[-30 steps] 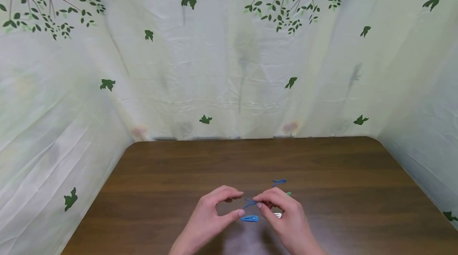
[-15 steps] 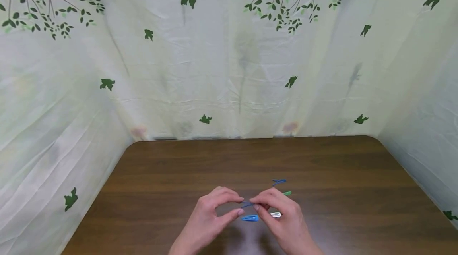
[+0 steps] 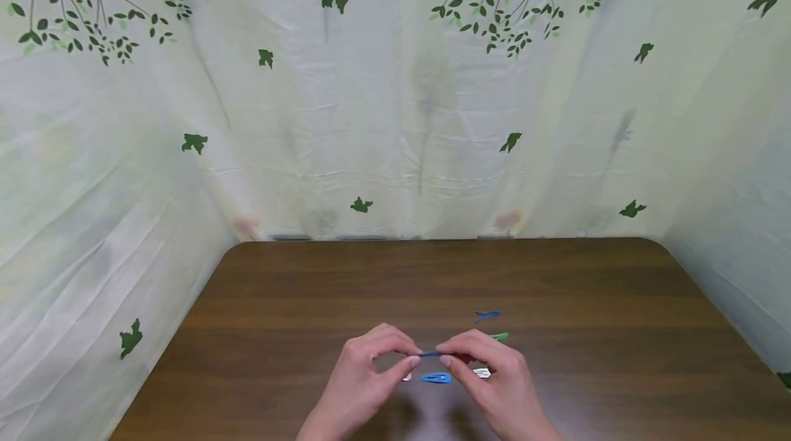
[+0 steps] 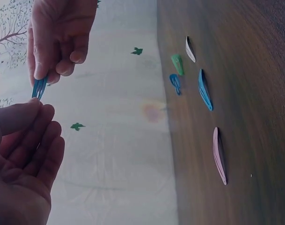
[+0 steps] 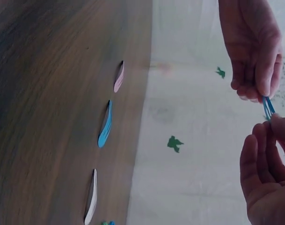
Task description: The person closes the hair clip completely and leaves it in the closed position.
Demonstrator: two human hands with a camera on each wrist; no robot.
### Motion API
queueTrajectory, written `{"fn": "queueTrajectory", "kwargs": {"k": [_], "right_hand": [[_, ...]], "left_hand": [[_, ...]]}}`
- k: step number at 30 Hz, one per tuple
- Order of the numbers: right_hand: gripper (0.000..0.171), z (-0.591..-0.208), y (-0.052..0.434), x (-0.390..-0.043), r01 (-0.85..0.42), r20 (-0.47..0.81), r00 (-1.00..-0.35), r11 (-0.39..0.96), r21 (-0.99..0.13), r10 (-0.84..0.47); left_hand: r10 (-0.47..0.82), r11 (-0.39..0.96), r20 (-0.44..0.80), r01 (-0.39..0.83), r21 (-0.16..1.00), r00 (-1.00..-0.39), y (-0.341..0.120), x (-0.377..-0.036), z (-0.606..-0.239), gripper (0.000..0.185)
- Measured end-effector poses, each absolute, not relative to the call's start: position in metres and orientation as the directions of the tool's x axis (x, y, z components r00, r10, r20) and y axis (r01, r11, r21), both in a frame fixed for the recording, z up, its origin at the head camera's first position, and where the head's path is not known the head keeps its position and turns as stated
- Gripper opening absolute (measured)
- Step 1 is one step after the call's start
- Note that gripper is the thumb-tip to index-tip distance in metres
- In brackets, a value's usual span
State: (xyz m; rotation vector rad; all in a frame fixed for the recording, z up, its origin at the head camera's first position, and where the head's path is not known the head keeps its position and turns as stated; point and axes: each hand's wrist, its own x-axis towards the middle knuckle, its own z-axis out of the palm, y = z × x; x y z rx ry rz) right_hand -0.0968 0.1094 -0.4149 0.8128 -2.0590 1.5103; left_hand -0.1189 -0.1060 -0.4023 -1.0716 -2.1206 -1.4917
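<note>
Both hands meet just above the brown table (image 3: 296,303), holding a dark blue snap hair clip (image 3: 430,354) level between them. My left hand (image 3: 413,353) pinches its left end with thumb and forefinger. My right hand (image 3: 446,354) pinches the other end. In the left wrist view the clip (image 4: 38,87) hangs from the right hand's fingers (image 4: 48,65) and touches my left thumb. The right wrist view shows the clip (image 5: 268,107) between the two hands. A light blue clip (image 3: 436,378) lies on the table right under the hands.
More clips lie on the table: white (image 3: 481,373), green (image 3: 499,336) and dark blue (image 3: 487,315) to the right, and a pink one (image 4: 219,155) near my left hand. A leaf-print curtain (image 3: 395,118) walls in the table's back and sides.
My left hand has closed in and taken the clip's free end, which only the right hand held before. The clip has gone from slanted to level.
</note>
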Motion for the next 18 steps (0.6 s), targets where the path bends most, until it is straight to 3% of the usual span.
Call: {"fn": "queueTrajectory", "kwargs": {"k": [5,9,15,18], "right_hand": [[0.026,-0.4134,0.1123,-0.0957,-0.594,0.566,-0.790,0.064,-0.802,-0.234],[0.021,-0.4113,0.1148,-0.0951,-0.506,0.484,-0.824,-0.001,-0.863,-0.294],[0.017,-0.4094,0.1192,-0.0971,-0.419,0.403,-0.843,-0.033,-0.907,-0.358],[0.015,-0.4108,0.1199,-0.0983,-0.392,0.381,-0.838,-0.055,-0.918,-0.392]], "left_hand": [[0.415,0.124,0.616,0.713,0.690,-0.669,-0.1061,-0.1200,-0.4036,0.019],[0.449,0.102,0.534,0.635,0.766,-0.717,-0.1076,-0.1181,-0.4015,0.018],[0.508,0.077,0.402,0.505,0.859,-0.762,-0.1100,-0.1164,-0.3989,0.003],[0.525,0.051,0.411,0.509,0.859,-0.745,-0.1115,-0.1173,-0.4016,0.002]]}}
